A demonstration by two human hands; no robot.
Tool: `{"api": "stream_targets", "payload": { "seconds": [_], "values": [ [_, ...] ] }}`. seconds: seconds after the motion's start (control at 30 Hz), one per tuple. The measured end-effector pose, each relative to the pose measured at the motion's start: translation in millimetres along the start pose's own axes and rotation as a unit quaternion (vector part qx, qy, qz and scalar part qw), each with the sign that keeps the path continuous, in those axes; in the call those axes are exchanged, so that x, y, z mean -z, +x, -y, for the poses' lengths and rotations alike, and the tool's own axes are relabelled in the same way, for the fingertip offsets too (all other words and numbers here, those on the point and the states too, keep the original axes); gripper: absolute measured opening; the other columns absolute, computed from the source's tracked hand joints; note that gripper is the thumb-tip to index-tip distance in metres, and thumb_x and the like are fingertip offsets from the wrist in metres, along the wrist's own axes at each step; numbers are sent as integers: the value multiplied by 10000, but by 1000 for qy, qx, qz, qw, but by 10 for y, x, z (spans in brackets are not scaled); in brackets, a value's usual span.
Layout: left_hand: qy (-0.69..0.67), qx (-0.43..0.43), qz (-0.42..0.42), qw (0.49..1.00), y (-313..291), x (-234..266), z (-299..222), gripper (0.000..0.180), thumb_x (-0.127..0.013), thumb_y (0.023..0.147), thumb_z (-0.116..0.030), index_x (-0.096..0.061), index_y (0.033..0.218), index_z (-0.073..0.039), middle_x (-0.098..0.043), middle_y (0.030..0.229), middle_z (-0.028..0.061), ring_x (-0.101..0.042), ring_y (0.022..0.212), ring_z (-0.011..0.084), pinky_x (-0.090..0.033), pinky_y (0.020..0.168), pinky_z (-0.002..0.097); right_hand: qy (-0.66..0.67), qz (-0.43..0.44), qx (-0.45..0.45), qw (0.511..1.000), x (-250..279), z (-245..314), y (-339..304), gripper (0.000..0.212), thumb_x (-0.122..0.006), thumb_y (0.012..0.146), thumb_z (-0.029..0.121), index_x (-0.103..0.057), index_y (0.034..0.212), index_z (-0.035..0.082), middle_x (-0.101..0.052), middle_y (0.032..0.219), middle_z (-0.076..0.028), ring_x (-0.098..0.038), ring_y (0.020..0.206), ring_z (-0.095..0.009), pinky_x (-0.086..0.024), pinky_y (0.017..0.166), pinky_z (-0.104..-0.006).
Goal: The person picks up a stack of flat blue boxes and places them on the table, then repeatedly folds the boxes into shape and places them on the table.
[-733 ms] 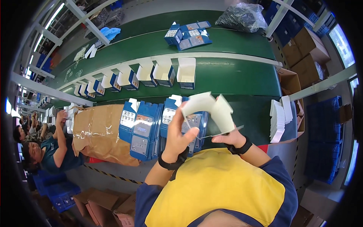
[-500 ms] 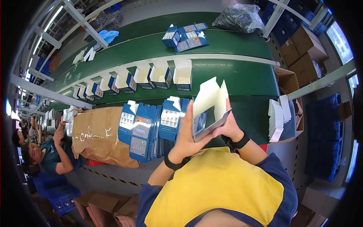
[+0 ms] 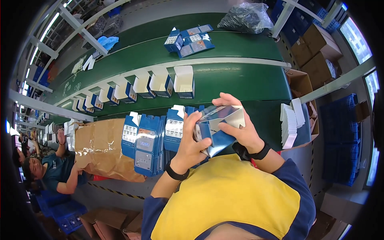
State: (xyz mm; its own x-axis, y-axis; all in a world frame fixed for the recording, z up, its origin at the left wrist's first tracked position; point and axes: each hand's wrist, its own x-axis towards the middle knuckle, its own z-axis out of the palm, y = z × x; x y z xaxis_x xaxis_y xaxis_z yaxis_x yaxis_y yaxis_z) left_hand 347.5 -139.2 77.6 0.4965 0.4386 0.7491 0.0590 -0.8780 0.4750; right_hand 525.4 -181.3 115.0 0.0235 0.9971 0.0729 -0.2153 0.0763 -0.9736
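With curved fingers, the left hand (image 3: pixel 188 140) and right hand (image 3: pixel 247 134) have a part-closed grip on a glossy, angular blue-and-white cardboard box (image 3: pixel 220 142), held over the smooth green tabletop (image 3: pixel 269 120) beside flat, shiny-printed cartons (image 3: pixel 147 146).

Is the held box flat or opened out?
Opened out: the box shows faces meeting at angles between the left hand and right hand.

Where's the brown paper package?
In the head view, the brown package lies left of centre, between the co-worker and the flat blue boxes.
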Motion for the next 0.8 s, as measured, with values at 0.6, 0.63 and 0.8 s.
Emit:
{"api": "stream_targets", "payload": {
  "seconds": [0.6,0.63,0.8],
  "values": [
    [-117,85,-9,989,179,76,50,881,-818,558,-139,-338,1291,-235,-414,1234,210,-464,1110,387,-252,1024,598,-75,138,170,973,140,0,156,333,-685,796,170,-603,1108,88,-468,1261,-149,-456,1171,-260,-361,971,-354],
    [-84,57,14,995,183,99,59,922,-819,555,-139,-305,1314,-243,-415,1234,206,-464,1112,384,-246,1026,601,-131,102,169,972,113,21,148,302,-694,782,120,-624,1073,86,-494,1239,-143,-476,1150,-255,-375,958,-343],
    [-49,34,40,997,151,134,54,934,-817,552,-132,-307,1323,-258,-417,1228,188,-463,1112,379,-235,1032,602,-220,87,108,966,80,60,158,361,-715,750,114,-612,1094,76,-567,1149,-113,-532,1079,-242,-415,912,-322]
  ]
}}
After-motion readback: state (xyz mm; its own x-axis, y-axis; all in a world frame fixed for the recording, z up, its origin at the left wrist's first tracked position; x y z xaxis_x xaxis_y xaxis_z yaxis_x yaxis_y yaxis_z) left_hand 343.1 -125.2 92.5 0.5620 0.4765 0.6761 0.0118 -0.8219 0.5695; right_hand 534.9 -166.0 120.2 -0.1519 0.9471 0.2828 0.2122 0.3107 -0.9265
